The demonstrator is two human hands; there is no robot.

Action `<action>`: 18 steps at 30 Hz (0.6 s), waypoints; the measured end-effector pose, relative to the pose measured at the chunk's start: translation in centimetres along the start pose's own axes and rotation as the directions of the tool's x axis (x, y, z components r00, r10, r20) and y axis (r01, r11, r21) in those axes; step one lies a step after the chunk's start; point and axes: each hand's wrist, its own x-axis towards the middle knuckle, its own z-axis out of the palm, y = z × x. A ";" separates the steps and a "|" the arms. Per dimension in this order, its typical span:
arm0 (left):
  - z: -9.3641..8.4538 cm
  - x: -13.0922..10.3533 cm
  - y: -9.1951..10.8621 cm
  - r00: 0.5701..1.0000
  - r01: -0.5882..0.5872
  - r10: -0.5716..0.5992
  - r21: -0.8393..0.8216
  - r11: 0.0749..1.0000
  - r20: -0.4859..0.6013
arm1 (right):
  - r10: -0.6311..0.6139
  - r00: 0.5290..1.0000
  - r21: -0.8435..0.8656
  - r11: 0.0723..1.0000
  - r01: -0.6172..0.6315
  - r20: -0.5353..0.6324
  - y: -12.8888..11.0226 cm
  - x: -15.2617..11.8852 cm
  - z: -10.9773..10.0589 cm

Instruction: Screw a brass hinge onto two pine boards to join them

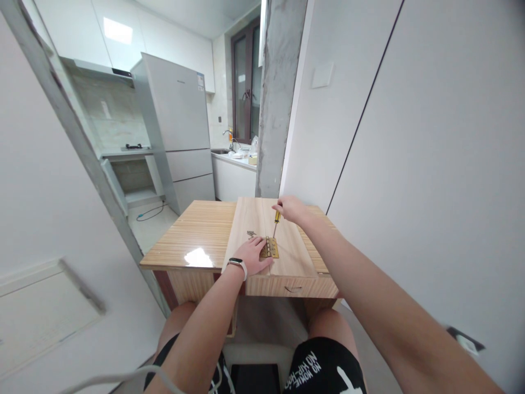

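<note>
A brass hinge [274, 249] lies flat across the seam between two pale wooden boards [291, 260] on the desk. My left hand [253, 256] rests with its fingers spread on the hinge's left leaf and the board beside it, covering part of that leaf. In my right hand [290, 209], fingers closed round the handle, is a screwdriver [277, 217] with a yellow and black grip. Its shaft points down, the tip at the upper part of the hinge's right leaf. Several small dark screws [251, 234] lie just left of the hinge.
Beneath the boards is a striped wooden desk [197, 230] with a drawer handle [293, 289] at its front. A white wall [402, 164] stands close on the right. Further back are a grey fridge [184, 120] and a sink counter [233, 164]. A pale cable [127, 376] crosses the lower left.
</note>
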 end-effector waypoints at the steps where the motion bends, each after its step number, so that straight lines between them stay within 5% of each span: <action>1: 0.0 0.0 0.0 1.000 0.002 -0.002 0.001 1.000 -0.001 | 0.000 1.000 -0.012 1.000 0.000 -0.013 0.0 0.0 0.1; 9: -0.1 0.0 0.1 1.000 -0.006 0.006 0.018 1.000 -0.011 | -0.117 0.993 0.016 0.993 0.117 -0.006 0.5 -0.2 0.1; 18: -0.1 0.0 0.2 1.000 -0.004 0.004 0.014 1.000 -0.009 | -0.100 0.992 0.056 0.994 0.096 0.083 0.3 -0.2 -0.7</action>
